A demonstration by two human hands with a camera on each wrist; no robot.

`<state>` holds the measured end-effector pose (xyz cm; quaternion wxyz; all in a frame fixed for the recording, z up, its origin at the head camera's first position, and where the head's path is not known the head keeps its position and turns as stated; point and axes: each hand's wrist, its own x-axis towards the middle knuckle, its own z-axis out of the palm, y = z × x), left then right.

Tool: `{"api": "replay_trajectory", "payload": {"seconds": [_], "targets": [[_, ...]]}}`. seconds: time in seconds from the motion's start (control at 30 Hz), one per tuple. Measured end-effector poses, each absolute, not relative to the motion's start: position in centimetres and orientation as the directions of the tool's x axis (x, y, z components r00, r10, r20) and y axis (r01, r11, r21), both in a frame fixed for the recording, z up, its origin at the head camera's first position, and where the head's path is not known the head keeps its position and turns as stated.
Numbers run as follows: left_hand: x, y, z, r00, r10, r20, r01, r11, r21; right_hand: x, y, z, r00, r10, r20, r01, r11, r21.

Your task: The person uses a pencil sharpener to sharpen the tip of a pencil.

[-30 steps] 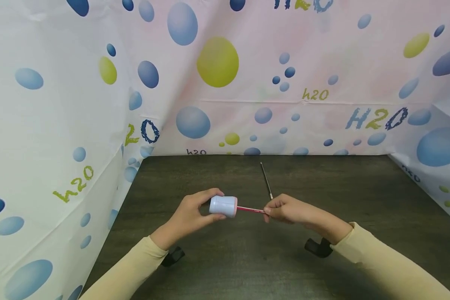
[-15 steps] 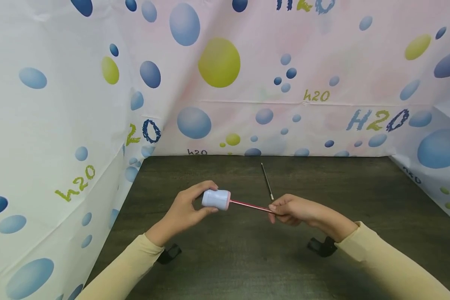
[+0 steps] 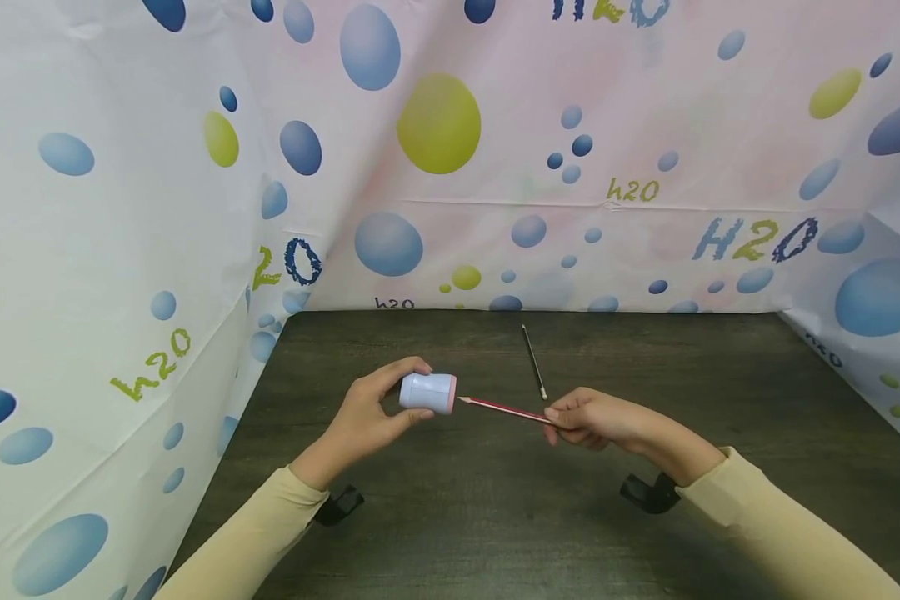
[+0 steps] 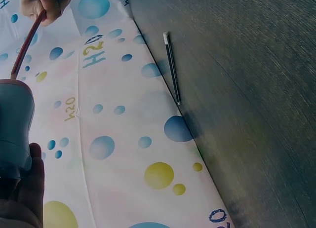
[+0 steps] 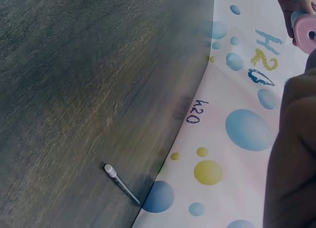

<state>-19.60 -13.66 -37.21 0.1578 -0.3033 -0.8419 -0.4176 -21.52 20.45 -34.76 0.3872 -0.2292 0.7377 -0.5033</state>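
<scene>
My left hand [image 3: 367,417] grips a light blue pencil sharpener [image 3: 426,392] between thumb and fingers, its pink end facing right. In the right wrist view, a dark hole shows in that pink end [image 5: 307,33]. My right hand [image 3: 596,419] pinches a red pencil [image 3: 506,409] near its rear, the sharpened tip pointing left. In the head view the bare wooden tip stands just outside the sharpener's pink face. Both things are held up above the dark table [image 3: 465,517]. The right hand's fingers [image 5: 296,124] hide the pencil in the right wrist view.
A black pencil [image 3: 534,362] with a white end lies on the table beyond the right hand. Behind the table hangs a white sheet [image 3: 495,250] printed with blue and green bubbles, and it runs along both sides too. Dark straps [image 3: 648,493] show by the wrists.
The red pencil has come out of the sharpener, so its tip now shows. My right hand has moved slightly right, while the left hand with the sharpener has shifted left and a little up.
</scene>
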Motion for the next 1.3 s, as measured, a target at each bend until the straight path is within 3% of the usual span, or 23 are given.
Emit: {"api": "replay_trajectory", "payload": {"seconds": [0.5,1.3], "targets": [[-19.5,-14.3,-37.1,-0.817,0.309,0.488,0.577,0.470,0.668,-21.0,20.9,-35.3,-0.564,-0.761,-0.321,0.101,0.322,-0.941],[-18.6,-15.7,-37.7,-0.901,0.187,0.391,0.429,0.508,0.747,-21.0,20.8,-37.1,-0.590,-0.762,-0.266,0.182,0.195,-0.964]]}}
